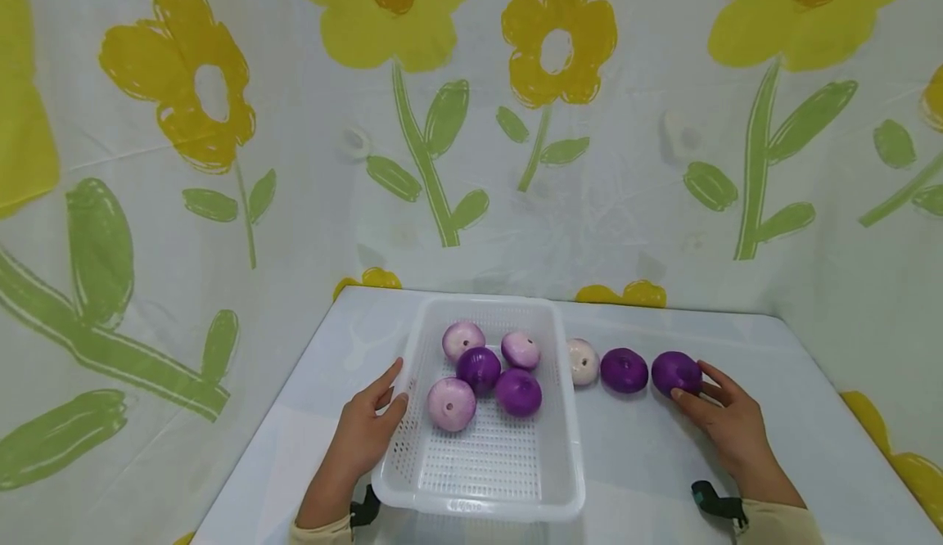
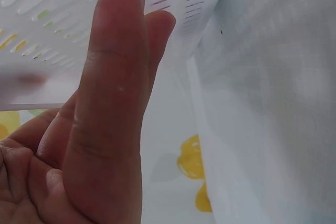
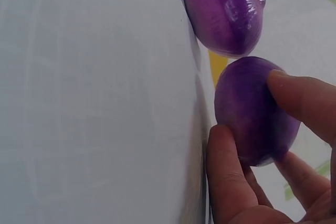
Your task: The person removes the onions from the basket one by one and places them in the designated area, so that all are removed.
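Note:
My right hand [image 1: 729, 422] holds a dark purple onion [image 1: 676, 374] between thumb and fingers at the right end of a short row. In the right wrist view the thumb lies on one side of this onion [image 3: 257, 111] and fingertips on the other. Beside it sit another purple onion [image 1: 624, 371] and a whitish onion [image 1: 584, 362], partly hidden by the basket rim. My left hand [image 1: 368, 426] is at the left side of a white perforated basket [image 1: 479, 508], its fingers fairly straight against the wall. Several purple and pale pink onions [image 1: 452, 404] lie in the basket.
The white table [image 1: 626, 479] has its back edge close to a hanging cloth [image 1: 626, 226] printed with yellow flowers. Cloth also stands along the left and right sides. A dark strap [image 1: 718, 504] shows at the right wrist.

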